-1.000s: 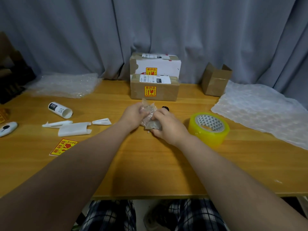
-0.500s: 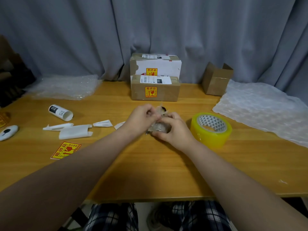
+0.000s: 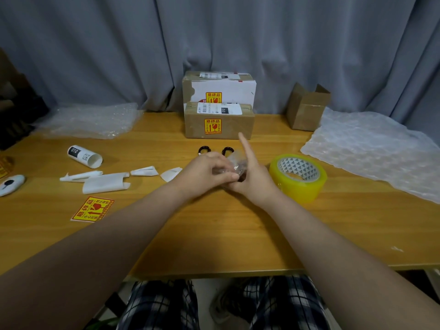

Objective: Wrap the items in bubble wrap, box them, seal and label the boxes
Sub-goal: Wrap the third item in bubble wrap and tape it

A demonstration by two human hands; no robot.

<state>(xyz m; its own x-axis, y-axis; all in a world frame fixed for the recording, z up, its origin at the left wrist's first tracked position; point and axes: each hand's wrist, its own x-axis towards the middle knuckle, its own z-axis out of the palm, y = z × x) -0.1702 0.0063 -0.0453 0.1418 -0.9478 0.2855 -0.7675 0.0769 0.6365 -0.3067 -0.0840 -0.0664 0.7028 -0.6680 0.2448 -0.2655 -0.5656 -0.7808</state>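
Mid-table, our left hand (image 3: 209, 171) now pinches the small wrapped item (image 3: 234, 166) shut against our right hand (image 3: 252, 177), whose forefinger has lifted straight. Scissor handles (image 3: 215, 150) uncovered behind. Wrap nearly closed; taping likely next.

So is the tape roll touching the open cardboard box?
Apart. The head view shows bare table between the tape roll and the open cardboard box.

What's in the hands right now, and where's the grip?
Both hands hold one small bubble-wrapped item: left hand pinches its near left side, right hand cups it from below, index finger raised.
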